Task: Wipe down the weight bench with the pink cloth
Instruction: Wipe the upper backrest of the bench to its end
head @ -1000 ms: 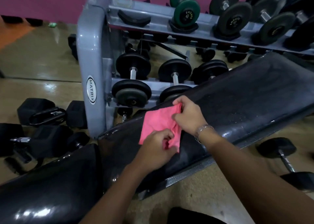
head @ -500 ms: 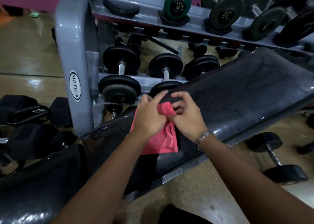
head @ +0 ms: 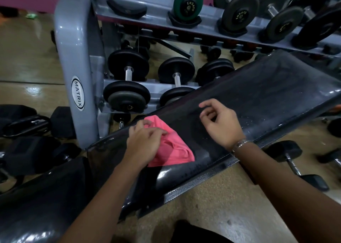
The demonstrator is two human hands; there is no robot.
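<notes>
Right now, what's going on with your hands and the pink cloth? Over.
Left hand gripping pink cloth, bunched on weight bench pad. Right hand off the cloth, fingers loosely curled, holding nothing. Only right hand sits over the pad ahead.

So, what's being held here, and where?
The left hand grips the crumpled pink cloth by its left side, on the black padded bench; the right hand holds nothing.

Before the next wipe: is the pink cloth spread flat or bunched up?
Bunched. The pink fabric cloth shows raised folds on the black padded weight bench, held by the left hand.
</notes>
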